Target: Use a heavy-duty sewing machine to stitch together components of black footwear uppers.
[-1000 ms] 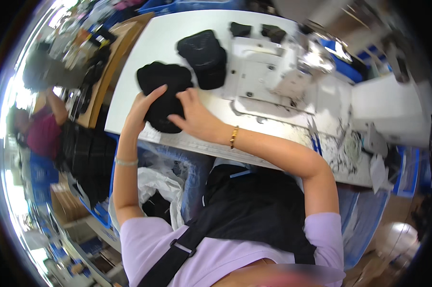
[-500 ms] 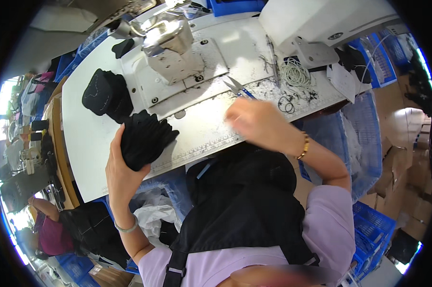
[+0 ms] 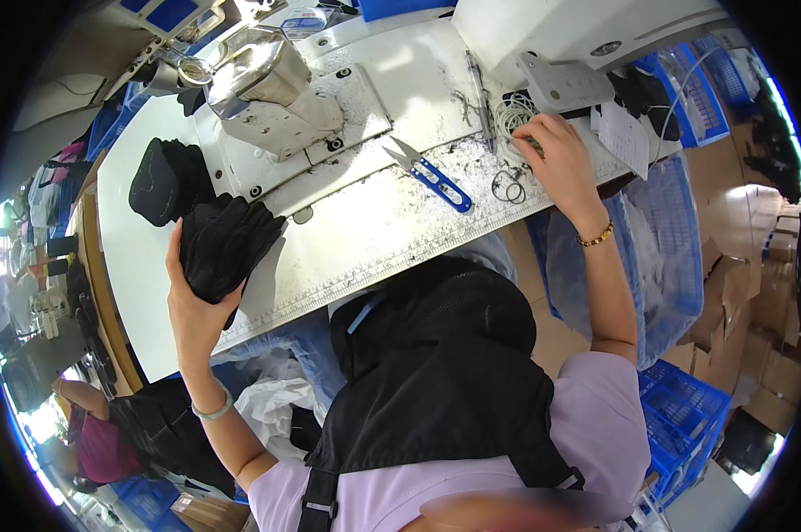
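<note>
The person's left hand (image 3: pixel 196 310) grips a bunched stack of black fabric pieces (image 3: pixel 223 248) at the near left of the white worktable (image 3: pixel 139 284). A second black fabric stack (image 3: pixel 177 182) lies just beyond it. On the right, the right hand (image 3: pixel 560 164) bends its fingers at a coil of thin pale cord (image 3: pixel 512 113); whether they pinch it cannot be told. Blue-handled metal snips (image 3: pixel 434 182) lie between the hands.

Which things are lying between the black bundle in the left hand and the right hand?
In the head view, blue-handled snips lie there on the white table; small dark rings lie closer to the right hand.
</note>
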A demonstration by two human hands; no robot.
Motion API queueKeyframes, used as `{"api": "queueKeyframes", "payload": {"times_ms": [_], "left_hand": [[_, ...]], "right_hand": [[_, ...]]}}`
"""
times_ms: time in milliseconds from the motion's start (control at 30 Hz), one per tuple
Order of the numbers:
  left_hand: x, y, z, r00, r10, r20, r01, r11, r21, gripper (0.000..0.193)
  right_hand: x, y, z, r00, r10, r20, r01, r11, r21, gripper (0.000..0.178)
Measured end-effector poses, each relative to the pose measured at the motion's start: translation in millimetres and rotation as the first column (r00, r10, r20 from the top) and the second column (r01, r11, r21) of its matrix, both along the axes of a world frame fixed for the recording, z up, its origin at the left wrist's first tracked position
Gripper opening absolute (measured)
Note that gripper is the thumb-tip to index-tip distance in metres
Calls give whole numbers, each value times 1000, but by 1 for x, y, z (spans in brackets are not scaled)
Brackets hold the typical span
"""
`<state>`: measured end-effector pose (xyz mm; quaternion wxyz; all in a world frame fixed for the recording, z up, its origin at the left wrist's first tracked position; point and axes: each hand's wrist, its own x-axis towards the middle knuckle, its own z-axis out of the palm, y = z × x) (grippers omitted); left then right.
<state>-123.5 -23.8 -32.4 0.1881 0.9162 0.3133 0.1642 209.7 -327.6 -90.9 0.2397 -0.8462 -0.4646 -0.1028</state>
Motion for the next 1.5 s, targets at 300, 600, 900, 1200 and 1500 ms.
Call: {"api": "queueKeyframes", "payload": {"times_ms": [300, 600, 900, 1200, 1500], "left_hand": [[1, -6, 7, 998, -64, -10, 62, 987, -146, 104], [19, -24, 21, 983, -157, -93, 138, 974, -181, 88], [20, -10, 15, 980, -197, -39, 196, 980, -38, 77], [13, -17, -7, 987, -144, 68, 143, 989, 28, 70], [4, -25, -16, 942, -221, 251, 209, 975, 75, 88]], "right_hand": [[16, -10, -22, 852, -2, -524, 332, 775, 537, 13], [7, -16, -34, 553, 598, -581, 705, 36, 708, 18], [-128, 99, 85, 478, 708, -520, -515, 706, 487, 25], [-140, 221, 93, 388, 852, -351, -919, 388, -75, 59], [-135, 251, 100, 509, 696, -506, -861, 419, -290, 76]]}}
